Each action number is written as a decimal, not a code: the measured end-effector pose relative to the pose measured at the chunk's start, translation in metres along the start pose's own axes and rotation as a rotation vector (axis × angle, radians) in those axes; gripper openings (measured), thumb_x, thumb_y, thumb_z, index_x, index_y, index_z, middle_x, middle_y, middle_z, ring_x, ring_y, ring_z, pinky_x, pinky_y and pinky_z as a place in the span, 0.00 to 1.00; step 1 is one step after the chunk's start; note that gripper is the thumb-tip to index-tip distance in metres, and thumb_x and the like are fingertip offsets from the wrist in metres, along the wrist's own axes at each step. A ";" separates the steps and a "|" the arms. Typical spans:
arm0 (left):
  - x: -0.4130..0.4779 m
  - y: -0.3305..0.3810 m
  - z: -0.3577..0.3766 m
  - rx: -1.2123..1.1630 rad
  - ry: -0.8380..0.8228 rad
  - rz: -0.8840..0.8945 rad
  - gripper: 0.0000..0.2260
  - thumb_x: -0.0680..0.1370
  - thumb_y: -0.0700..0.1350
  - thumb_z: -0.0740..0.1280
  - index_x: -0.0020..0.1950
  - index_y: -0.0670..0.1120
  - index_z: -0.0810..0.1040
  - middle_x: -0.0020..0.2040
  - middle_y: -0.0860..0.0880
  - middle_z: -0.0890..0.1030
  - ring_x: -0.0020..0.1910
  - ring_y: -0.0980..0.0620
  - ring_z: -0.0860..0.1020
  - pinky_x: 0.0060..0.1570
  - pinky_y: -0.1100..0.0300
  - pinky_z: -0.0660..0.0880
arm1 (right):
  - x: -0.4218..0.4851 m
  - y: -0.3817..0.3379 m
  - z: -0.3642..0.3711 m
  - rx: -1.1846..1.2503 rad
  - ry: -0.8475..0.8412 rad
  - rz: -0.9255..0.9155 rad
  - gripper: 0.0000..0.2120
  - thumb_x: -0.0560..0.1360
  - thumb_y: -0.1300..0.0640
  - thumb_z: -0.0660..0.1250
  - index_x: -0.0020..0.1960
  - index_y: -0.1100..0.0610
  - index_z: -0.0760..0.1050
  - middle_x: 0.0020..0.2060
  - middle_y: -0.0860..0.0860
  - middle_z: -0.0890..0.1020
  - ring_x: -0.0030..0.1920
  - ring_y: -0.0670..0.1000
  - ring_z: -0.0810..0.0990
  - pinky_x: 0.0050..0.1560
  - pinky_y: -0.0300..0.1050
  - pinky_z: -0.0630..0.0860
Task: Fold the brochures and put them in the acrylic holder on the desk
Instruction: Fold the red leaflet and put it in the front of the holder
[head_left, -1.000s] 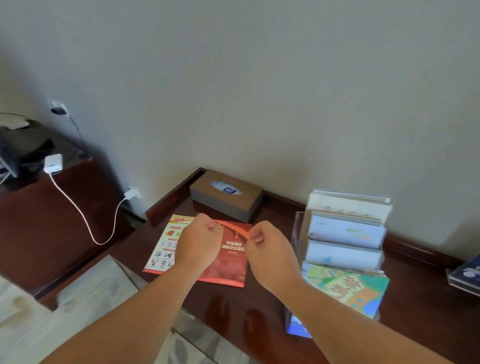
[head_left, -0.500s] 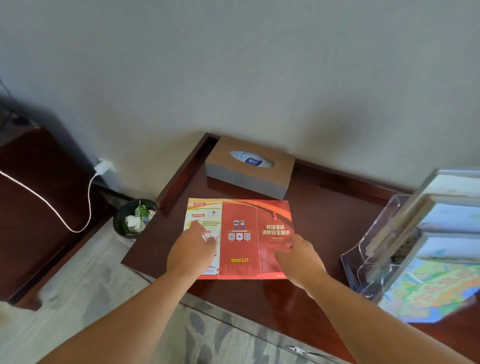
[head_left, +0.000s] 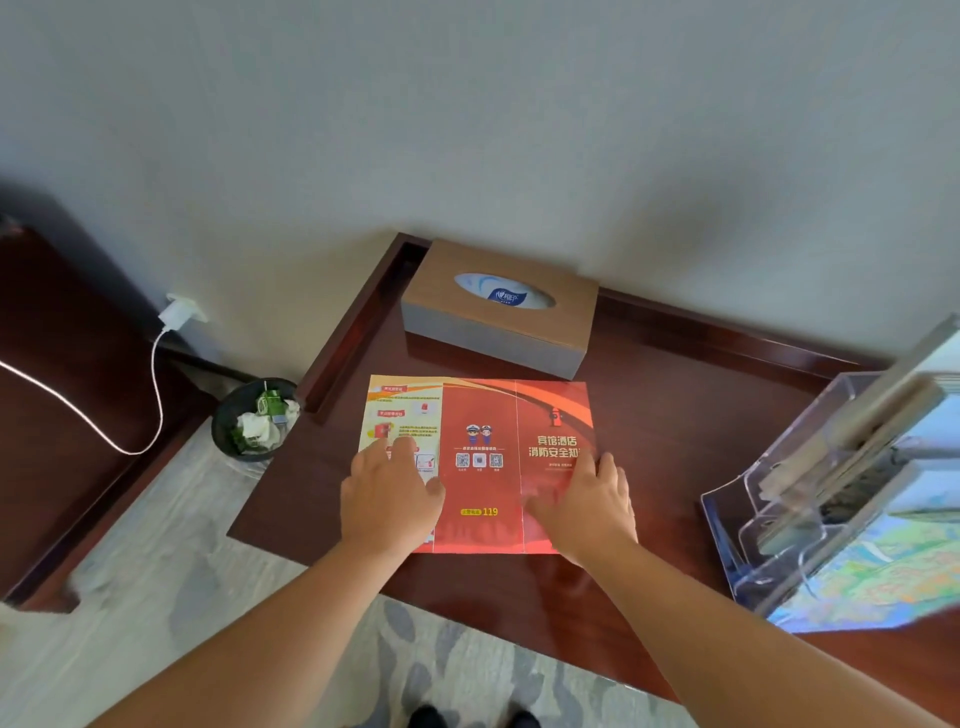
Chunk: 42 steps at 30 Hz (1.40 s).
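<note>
A red and yellow three-panel brochure (head_left: 480, 457) lies unfolded and flat on the dark wooden desk (head_left: 665, 415). My left hand (head_left: 389, 501) rests on its left panel with the fingers stretched out. My right hand (head_left: 587, 501) lies flat on its right panel, fingers spread. The clear acrylic holder (head_left: 769, 525) stands at the desk's right side, tiered and filled with several brochures and a colourful map.
A brown tissue box (head_left: 498, 306) sits behind the brochure against the wall. A black waste bin (head_left: 254, 418) with rubbish stands on the floor left of the desk. A white charger and cable (head_left: 161, 338) hang from the wall socket. A dark cabinet is at the far left.
A second ago both hands hovered curled above the brochure; since then they came down onto its outer panels and flattened. The view has moved closer and to the left.
</note>
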<state>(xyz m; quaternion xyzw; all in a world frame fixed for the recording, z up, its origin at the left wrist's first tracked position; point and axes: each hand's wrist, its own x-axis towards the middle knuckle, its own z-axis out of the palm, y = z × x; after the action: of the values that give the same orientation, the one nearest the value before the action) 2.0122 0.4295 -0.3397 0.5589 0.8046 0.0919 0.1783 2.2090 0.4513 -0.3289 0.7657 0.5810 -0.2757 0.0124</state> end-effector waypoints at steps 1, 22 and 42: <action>-0.001 0.001 0.003 0.022 -0.013 0.004 0.23 0.77 0.57 0.64 0.69 0.49 0.68 0.71 0.46 0.71 0.69 0.44 0.69 0.64 0.47 0.71 | -0.001 0.000 0.002 -0.010 0.003 -0.007 0.48 0.72 0.35 0.67 0.79 0.56 0.47 0.79 0.56 0.50 0.79 0.58 0.48 0.77 0.55 0.53; -0.013 -0.003 0.020 0.217 0.031 0.107 0.34 0.74 0.69 0.60 0.73 0.52 0.60 0.72 0.46 0.69 0.69 0.46 0.69 0.64 0.49 0.71 | -0.010 -0.010 0.039 -0.079 0.092 -0.084 0.61 0.66 0.27 0.67 0.79 0.59 0.36 0.79 0.56 0.41 0.79 0.57 0.39 0.77 0.55 0.43; -0.003 0.037 0.043 0.190 -0.148 0.323 0.27 0.81 0.58 0.57 0.78 0.56 0.52 0.81 0.47 0.52 0.79 0.42 0.48 0.75 0.40 0.50 | -0.016 0.008 0.047 -0.050 0.092 -0.208 0.49 0.69 0.28 0.48 0.80 0.55 0.41 0.80 0.55 0.41 0.79 0.55 0.39 0.78 0.52 0.42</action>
<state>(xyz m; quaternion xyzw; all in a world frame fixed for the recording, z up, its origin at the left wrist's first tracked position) 2.0623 0.4383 -0.3662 0.7001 0.6944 0.0017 0.1663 2.1942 0.4183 -0.3636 0.7126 0.6639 -0.2256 -0.0236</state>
